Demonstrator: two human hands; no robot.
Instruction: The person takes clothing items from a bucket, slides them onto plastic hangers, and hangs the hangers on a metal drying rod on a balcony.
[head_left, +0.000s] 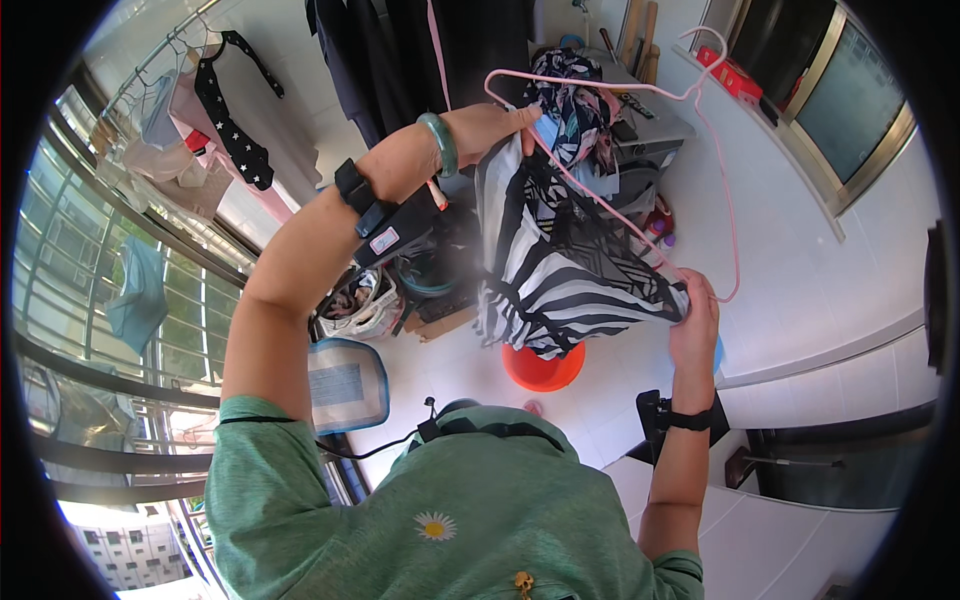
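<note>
A pink clothes hanger (616, 208) is held up in front of me, its hook at the upper right. Over its long bar hangs a striped garment (559, 289) in black and white, with a sheer black patterned part. My left hand (495, 133) pinches cloth against one end of the bar, thumb on top. Near the bar's other end, my right hand (696, 311) grips a gathered edge of the garment. Some of its fingers are hidden behind the cloth. Below the garment an orange-red bucket (544, 371) stands on the floor, partly covered from view.
Clothes hang from a metal rail (161, 46) at the upper left, and dark garments (420, 60) hang ahead. Patterned cloth (574, 112) lies heaped by a grey counter (667, 127). On the floor are a laundry basket (364, 304) and a mat (349, 385). A barred window (82, 262) lines the left.
</note>
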